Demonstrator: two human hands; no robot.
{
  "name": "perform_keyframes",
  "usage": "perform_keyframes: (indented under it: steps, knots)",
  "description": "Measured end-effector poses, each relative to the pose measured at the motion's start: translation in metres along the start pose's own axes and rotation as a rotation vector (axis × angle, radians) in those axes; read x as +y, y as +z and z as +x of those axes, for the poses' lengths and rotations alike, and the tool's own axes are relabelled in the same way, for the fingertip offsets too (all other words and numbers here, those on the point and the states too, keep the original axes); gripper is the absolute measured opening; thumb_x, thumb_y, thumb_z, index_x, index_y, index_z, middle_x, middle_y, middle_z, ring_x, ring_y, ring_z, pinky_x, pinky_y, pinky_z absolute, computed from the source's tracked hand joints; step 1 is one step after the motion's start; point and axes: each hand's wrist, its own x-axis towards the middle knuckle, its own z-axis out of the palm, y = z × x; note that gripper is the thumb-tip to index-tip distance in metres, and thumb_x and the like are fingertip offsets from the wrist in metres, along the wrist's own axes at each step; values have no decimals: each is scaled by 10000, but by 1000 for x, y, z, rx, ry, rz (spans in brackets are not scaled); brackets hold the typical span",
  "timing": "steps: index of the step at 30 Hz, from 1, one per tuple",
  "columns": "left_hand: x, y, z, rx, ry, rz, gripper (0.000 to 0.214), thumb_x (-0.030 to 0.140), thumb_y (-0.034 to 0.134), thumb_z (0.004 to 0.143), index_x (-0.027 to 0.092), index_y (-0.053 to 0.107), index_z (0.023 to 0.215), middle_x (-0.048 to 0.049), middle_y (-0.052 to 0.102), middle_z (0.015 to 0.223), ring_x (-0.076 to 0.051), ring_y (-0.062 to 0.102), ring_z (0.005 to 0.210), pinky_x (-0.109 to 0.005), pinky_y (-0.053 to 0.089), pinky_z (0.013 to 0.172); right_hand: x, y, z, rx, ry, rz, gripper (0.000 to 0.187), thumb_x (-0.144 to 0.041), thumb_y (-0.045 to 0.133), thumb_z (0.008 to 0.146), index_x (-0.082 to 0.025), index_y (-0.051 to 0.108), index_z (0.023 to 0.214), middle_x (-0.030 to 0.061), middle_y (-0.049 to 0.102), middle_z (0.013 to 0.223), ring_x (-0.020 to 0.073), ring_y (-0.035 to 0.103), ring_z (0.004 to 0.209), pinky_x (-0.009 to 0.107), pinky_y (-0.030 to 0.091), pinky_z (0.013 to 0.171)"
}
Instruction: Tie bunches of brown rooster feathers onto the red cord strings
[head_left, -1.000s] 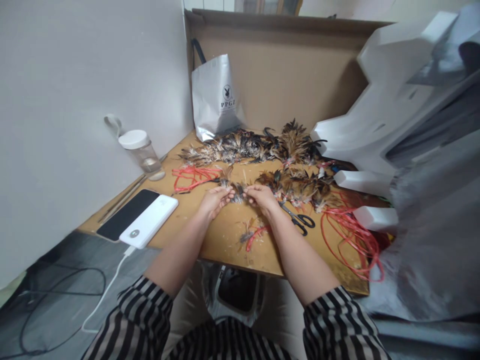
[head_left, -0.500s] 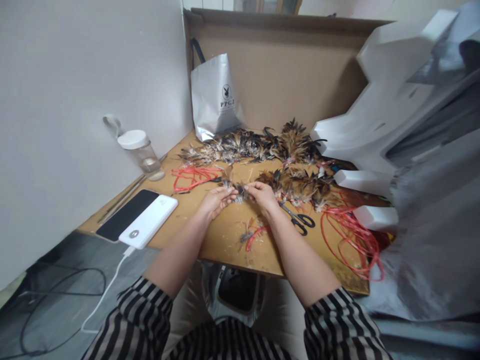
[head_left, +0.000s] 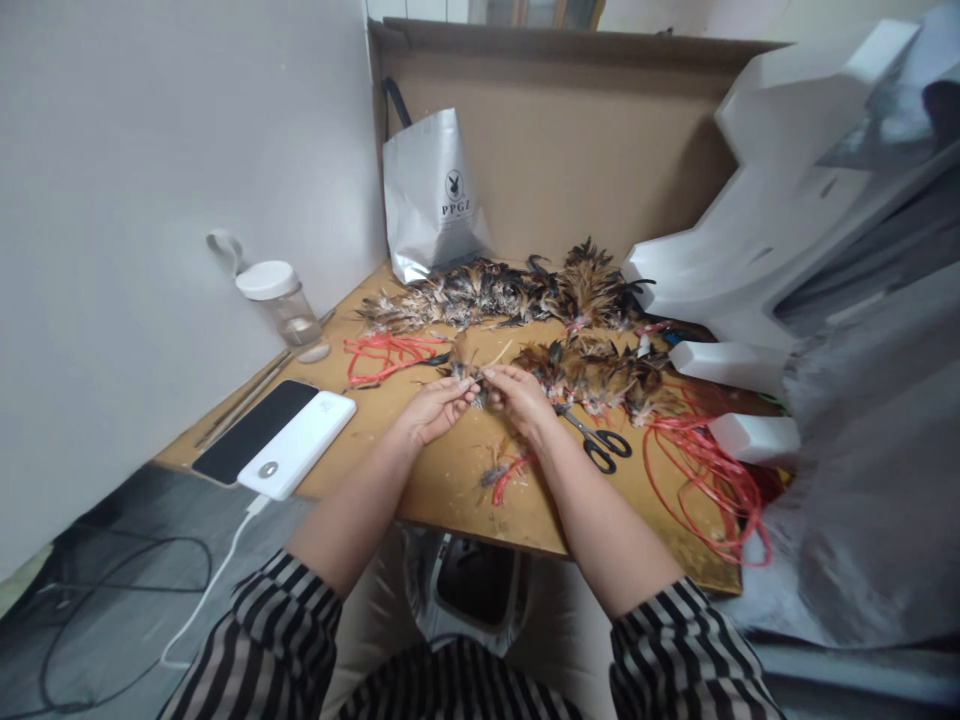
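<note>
Between left hand (head_left: 431, 408) and right hand (head_left: 521, 400) — feather tuft (head_left: 461, 362) points away.

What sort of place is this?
Likely a makeshift home craft bench: feather bundles, red cord and scissors on a wooden table, left hand and right hand pinching a small feather bunch.

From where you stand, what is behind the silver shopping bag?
A brown cardboard sheet stands behind the silver shopping bag, and a black handle sticks up past its top. Whatever lies directly behind the bag is covered.
</note>
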Motion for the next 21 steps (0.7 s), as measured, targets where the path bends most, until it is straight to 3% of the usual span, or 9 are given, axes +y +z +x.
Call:
perform_keyframes:
  steps: [4, 8, 13, 21]
  knots:
    - [3, 1, -3, -21, -44, -94, 107, 47, 518, 765, 78, 616, 795, -38, 623, 710, -16, 557, 546, -75, 457, 517, -4, -3, -4, -202, 60, 56, 310, -289, 721, 563, -164, 631, 832, -15, 585, 617, 34, 381, 445, 182, 261, 423]
    - [4, 1, -6, -64, -83, -113, 121, 45, 503, 774, 67, 617, 806, -36, 614, 686, -12, 550, 532, -64, 446, 504, -5, 0, -7, -261, 26, 46, 250, -278, 709, 588, -160, 633, 794, -3, 605, 640, 35, 384, 450, 186, 262, 433]
    - [3, -1, -4, -86, -88, -76, 105, 62, 537, 757, 66, 626, 813, -42, 633, 712, -17, 559, 545, -64, 439, 495, -2, 0, -3, -188, -23, 10, 213, -305, 714, 578, -148, 587, 646, -16, 574, 561, 41, 382, 435, 191, 259, 434]
    - [1, 1, -2, 35, -30, 192, 144, 138, 623, 709, 71, 639, 836, -81, 670, 778, -61, 603, 583, -108, 448, 485, -5, -7, -2, -48, -115, -242, 260, -376, 691, 581, -149, 567, 604, -52, 483, 450, 53, 367, 417, 203, 268, 448]
